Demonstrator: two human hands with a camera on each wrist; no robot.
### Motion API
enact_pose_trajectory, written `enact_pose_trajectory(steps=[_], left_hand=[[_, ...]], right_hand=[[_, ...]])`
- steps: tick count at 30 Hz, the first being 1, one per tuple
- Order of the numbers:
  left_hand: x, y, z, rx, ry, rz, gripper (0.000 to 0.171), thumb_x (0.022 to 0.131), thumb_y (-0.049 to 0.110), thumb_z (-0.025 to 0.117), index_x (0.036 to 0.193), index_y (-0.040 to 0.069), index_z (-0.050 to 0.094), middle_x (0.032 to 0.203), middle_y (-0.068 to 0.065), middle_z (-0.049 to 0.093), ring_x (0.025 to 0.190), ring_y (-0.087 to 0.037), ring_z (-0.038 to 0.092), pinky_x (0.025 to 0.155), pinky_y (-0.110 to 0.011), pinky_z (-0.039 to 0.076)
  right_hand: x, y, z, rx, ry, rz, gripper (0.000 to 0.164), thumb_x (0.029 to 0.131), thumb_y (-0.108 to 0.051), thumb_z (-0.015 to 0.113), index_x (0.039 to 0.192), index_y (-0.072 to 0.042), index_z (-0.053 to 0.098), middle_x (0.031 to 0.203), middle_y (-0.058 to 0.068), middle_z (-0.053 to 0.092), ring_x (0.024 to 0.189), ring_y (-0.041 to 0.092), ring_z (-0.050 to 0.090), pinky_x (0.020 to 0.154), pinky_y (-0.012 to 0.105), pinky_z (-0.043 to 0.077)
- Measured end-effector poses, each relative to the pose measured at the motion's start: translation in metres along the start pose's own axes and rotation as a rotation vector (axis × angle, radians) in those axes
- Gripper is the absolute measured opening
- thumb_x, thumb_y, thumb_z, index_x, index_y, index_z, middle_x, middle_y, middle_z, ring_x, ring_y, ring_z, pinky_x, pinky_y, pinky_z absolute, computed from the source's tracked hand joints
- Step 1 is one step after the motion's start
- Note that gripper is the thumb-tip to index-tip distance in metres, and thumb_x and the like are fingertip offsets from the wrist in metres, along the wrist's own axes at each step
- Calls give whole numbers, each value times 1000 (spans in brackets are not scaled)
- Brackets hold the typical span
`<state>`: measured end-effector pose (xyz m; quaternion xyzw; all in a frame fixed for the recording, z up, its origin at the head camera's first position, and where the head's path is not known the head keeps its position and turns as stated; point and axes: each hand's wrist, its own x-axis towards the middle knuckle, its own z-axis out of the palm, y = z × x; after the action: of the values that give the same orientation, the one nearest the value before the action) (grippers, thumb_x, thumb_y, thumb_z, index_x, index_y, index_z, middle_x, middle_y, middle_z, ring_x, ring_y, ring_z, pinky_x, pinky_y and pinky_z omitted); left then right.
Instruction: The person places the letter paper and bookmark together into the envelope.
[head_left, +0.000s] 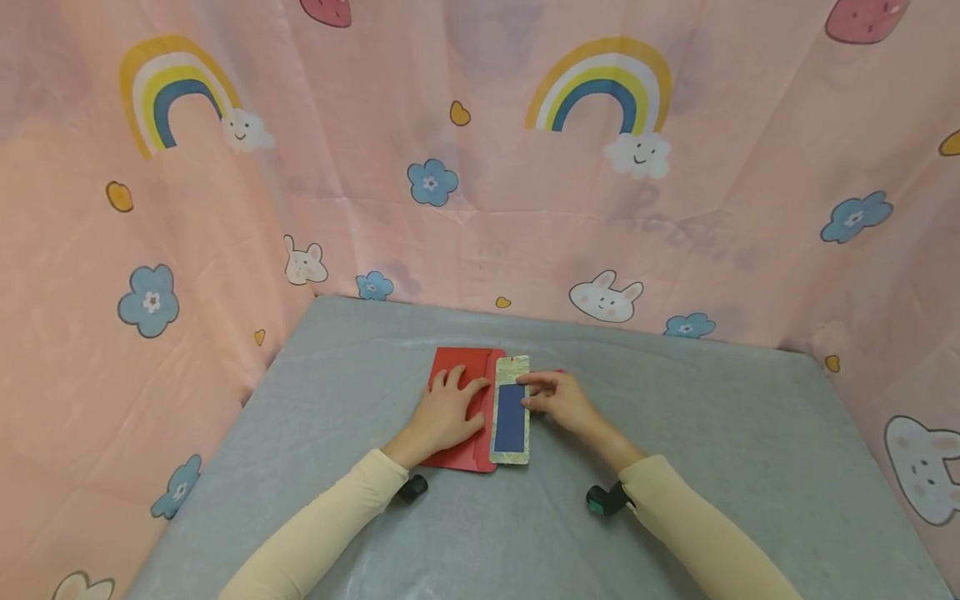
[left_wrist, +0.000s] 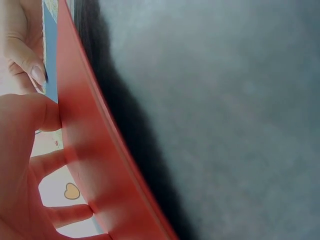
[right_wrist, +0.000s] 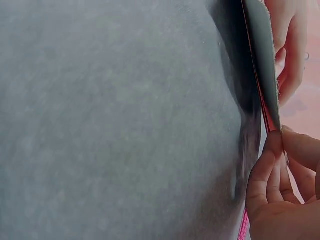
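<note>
A flat red envelope (head_left: 455, 454) lies on the grey table. My left hand (head_left: 447, 410) rests on it with spread fingers, and the left wrist view shows the fingertips pressing its red surface (left_wrist: 85, 115). Along the envelope's right edge is a long pale patterned card with a dark blue panel (head_left: 511, 421), like a bookmark. My right hand (head_left: 558, 400) pinches the card's right edge. In the right wrist view the thumb and fingers (right_wrist: 260, 185) hold the edge of the card (right_wrist: 265, 55), which is raised slightly off the red layers beneath.
A bit of pink cord or tassel (right_wrist: 243, 227) shows by the right hand; its kind is unclear. Dark wrist cameras (head_left: 606, 500) sit under both forearms. A pink patterned curtain (head_left: 480, 233) borders the grey table (head_left: 675, 433) at the back and sides.
</note>
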<state>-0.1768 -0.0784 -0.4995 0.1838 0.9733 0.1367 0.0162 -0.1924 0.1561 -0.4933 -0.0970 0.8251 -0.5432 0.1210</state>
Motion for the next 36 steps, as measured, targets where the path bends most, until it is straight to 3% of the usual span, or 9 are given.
enact_pose_trajectory(steps=[25,36], left_hand=[[1,0,-1,9,-1,9,55,91,37,59,145,27,49,150,-18,40,136,-44,38,102,-63,42],[0,0,1,16,10,16,54,91,37,60,143,27,50,148,-18,42,134,-43,40,101,-63,42]], right_hand=[[19,-11,19,-89,24,12,35,84,0,72,118,2,69,92,17,70,67,8,58,62,23,49],[22,-17,31,-249,94,4,32,81,-1,75,113,-3,73,112,16,72,66,11,57,63,24,48]])
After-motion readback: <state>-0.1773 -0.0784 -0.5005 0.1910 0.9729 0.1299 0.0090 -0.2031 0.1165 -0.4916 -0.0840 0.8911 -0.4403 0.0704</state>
